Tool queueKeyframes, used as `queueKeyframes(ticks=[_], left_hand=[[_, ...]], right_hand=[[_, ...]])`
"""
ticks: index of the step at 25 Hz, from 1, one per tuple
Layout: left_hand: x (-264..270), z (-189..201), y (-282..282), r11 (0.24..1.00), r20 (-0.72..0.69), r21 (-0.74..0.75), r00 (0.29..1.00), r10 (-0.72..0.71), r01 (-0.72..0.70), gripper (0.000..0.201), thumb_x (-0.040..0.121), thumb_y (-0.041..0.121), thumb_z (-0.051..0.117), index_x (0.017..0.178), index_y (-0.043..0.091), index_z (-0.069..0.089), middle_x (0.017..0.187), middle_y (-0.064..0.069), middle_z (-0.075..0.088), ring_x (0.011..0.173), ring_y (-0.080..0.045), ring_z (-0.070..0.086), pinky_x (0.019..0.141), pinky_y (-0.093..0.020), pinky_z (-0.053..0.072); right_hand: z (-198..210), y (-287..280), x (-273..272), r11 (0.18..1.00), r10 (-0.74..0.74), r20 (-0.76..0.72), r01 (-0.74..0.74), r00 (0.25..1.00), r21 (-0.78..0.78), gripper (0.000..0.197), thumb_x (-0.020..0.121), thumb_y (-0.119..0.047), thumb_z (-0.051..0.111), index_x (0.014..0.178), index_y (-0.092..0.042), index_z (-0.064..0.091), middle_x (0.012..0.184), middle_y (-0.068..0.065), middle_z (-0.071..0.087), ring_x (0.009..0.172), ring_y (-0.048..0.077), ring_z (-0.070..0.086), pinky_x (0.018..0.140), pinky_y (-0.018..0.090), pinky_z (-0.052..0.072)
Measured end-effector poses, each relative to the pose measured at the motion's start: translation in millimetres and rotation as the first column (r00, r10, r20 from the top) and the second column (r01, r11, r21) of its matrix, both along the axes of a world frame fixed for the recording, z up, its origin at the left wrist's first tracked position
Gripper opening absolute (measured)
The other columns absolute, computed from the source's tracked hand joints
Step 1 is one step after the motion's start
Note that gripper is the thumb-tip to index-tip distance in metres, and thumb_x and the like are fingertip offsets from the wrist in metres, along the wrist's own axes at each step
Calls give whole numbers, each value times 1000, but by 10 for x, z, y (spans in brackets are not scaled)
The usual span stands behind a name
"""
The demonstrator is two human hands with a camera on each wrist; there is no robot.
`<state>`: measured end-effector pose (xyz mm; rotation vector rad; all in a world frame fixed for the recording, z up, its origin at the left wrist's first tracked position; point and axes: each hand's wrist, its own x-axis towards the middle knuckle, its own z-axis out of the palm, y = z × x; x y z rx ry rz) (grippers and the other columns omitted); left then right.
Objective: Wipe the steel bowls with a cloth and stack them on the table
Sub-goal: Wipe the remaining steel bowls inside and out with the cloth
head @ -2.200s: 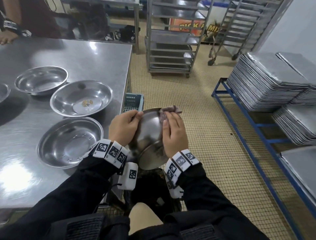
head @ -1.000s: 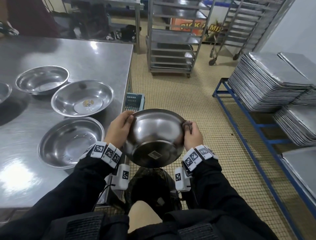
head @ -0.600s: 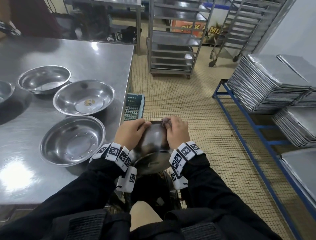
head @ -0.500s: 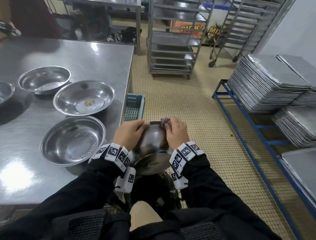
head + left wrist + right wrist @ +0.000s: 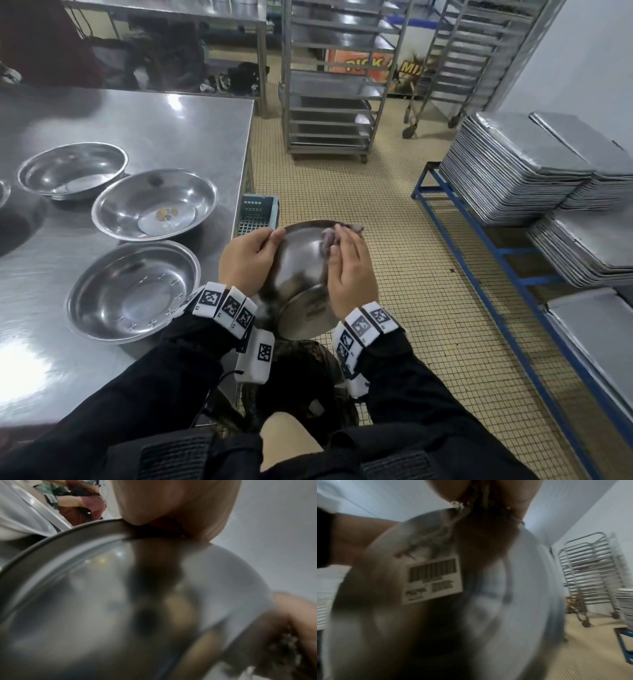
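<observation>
I hold a steel bowl [image 5: 297, 270] off the table's right edge, tilted on edge with its underside toward me. My left hand [image 5: 246, 261] grips its left rim, and the fingers [image 5: 173, 505] curl over the rim [image 5: 56, 542] in the left wrist view. My right hand [image 5: 346, 270] holds a bunched grey-brown cloth [image 5: 331, 236] against the bowl's outer wall near the far rim. The right wrist view shows the cloth [image 5: 481, 515] under my fingers and a barcode label [image 5: 433, 580] on the bowl's base. Three more steel bowls lie on the table: near [image 5: 133, 291], middle [image 5: 154, 204], far [image 5: 72, 169].
The steel table [image 5: 161, 123] fills the left. A green crate [image 5: 258, 214] sits on the floor by its edge. Stacks of metal trays [image 5: 513, 171] rest on a blue frame [image 5: 479, 260] to the right. Wheeled racks [image 5: 329, 102] stand behind, across tiled floor.
A second ago the bowl's base faced me with a hand on each side. It has since been turned, and the cloth has slid along the outer wall toward the far rim.
</observation>
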<state>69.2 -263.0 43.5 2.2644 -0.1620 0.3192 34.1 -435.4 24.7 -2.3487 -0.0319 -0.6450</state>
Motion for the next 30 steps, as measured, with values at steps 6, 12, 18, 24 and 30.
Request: queueKeyframes(ticks=[6,12,18,24,30], left_hand=[[41,77,-96,999,-55,-16,997,47,-48,44,99,42,44,74,9,59,62,-2,59,64,-22,54,62,-37,41],[30,118,-163,1000,-50,29,999,8,-6,44,99,42,44,62,18,50,58,4,56,58,-16,51,51,-30,34],[-53,130,-148,997,0,-78,1000,-4,4,44,98,39,49,66,9,55,57,-3,55,57,-19,49,57,-38,40],[-32,-49,-17,958,-48,-282,997,-67,51,33,96,35,54,82,10,70,74,-9,68,73,-21,60,75,-43,49],[-45,-183,-24,963,-148,-234,974,-170,133,20,100,28,47,110,20,62,96,7,65,92,-13,60,90,-39,50]], right_hand=[[-190,-141,-246,970,-105,64,88,992,226,34,97,-14,45,130,-8,48,135,7,48,116,3,42,90,-2,35],[29,95,-12,997,62,98,-56,993,-57,40,94,-32,41,126,-14,55,129,7,46,118,22,49,94,36,49],[71,-246,25,910,-155,-189,215,970,355,34,100,-29,39,126,-12,53,126,5,47,108,9,44,86,19,34],[-218,-589,-124,700,-89,-421,357,903,618,24,98,-33,44,108,-17,57,100,-2,60,97,18,55,75,27,40],[-307,-636,-85,862,-183,-309,304,933,406,16,97,-23,48,100,-12,60,94,2,65,92,23,61,74,27,42]])
